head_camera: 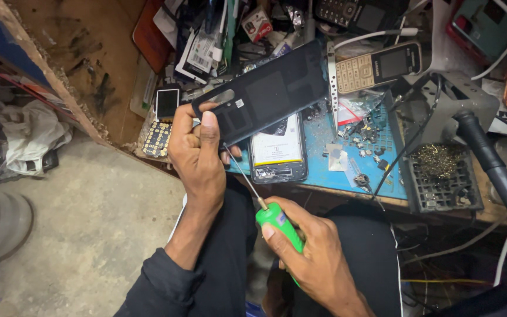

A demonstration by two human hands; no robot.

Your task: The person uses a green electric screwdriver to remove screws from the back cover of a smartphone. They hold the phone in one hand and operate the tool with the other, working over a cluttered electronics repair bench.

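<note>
Cluttered bench [347, 170]; left hand [198, 152] gripping back cover [265, 94], right hand [312, 252] screwdriver [277, 222].

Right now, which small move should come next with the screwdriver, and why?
Probably bring the green screwdriver tip up to the dark back cover. The left hand holds the cover lifted over the opened phone, and the right hand already aims the thin shaft toward its lower edge.

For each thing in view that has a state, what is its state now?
Left hand: grips the dark flat phone back cover, lifted and tilted.
Right hand: shut on the green-handled thin screwdriver, tip pointing up at the cover.
Opened black smartphone: back off, inside exposed, lying on the blue work mat.
Beige keypad phone: screen dark.
</note>
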